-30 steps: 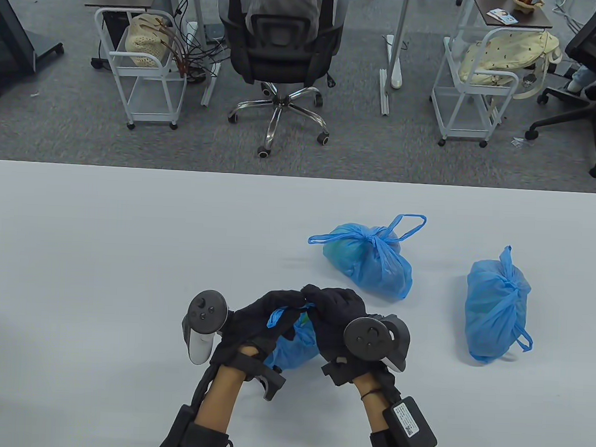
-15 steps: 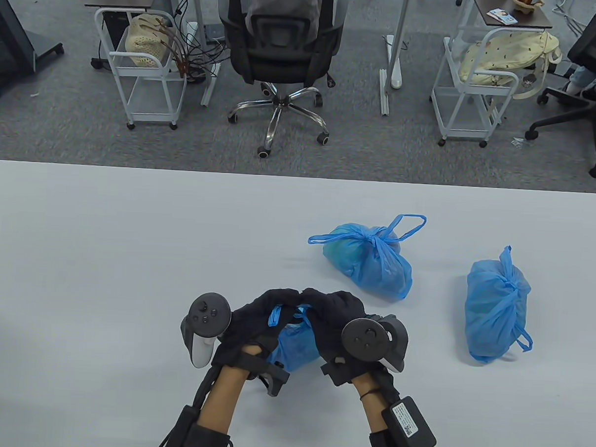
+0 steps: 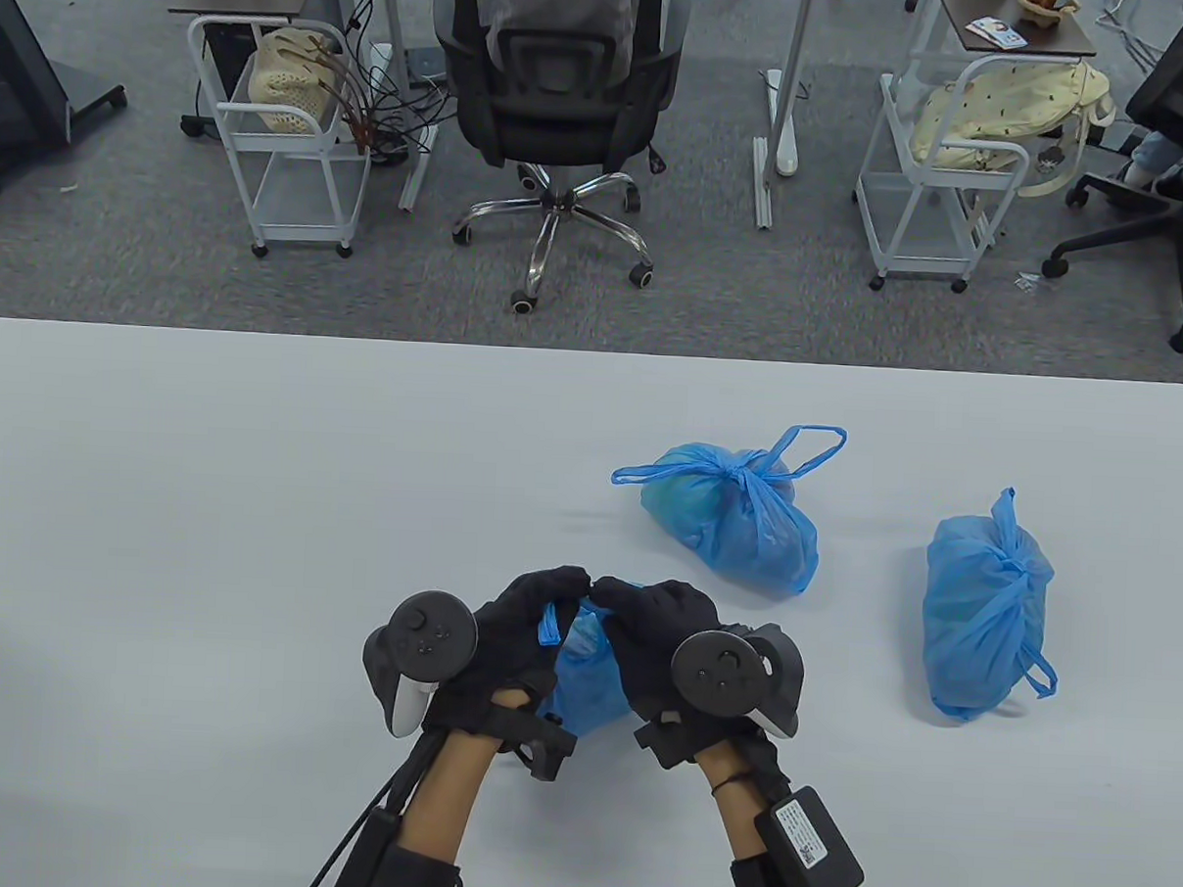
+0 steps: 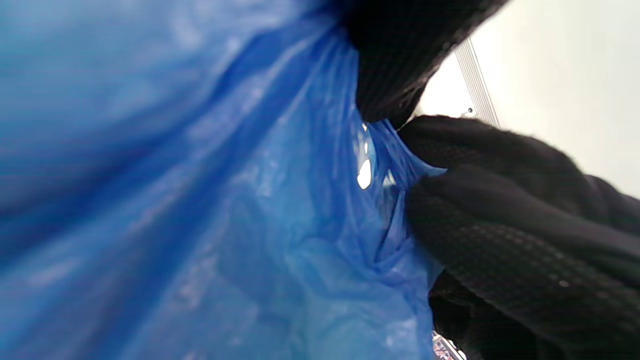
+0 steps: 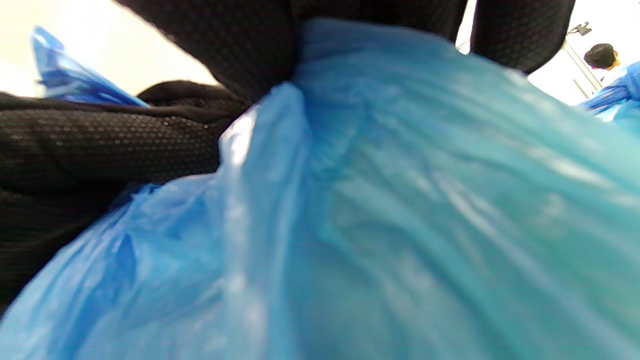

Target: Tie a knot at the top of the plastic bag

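A: Any writing you can read?

B: Only a white label on the small black box [image 3: 810, 837] strapped to the right forearm; its print is too small to make out. The round black trackers show buttons but no legible brand.

A: Where is the blue thin-plastic bag being tied?

B: The blue plastic bag [image 3: 589, 674] sits on the white table [image 3: 206, 505] near its front edge, directly between and under both hands. The black-gloved left hand [image 3: 514, 636] and black-gloved right hand [image 3: 653, 642] arch over its top, fingertips meeting above it. A blue handle strip [image 3: 548, 626] sticks out beside the left palm.

A: And the grasp?

B: In the left wrist view gloved fingers [image 4: 500, 220] are bunched tight on gathered plastic [image 4: 280, 210]. In the right wrist view fingers [image 5: 100, 145] press into the bag's crumpled top [image 5: 380, 200]. Both hands seem closed on it, though the blur hides the exact pinch.

A: How many bags?

B: Three blue bags: the held one, plus two knotted ones, one tied bag [image 3: 735, 513] mid-table and another tied bag [image 3: 986, 613] further right, well apart from the hands.
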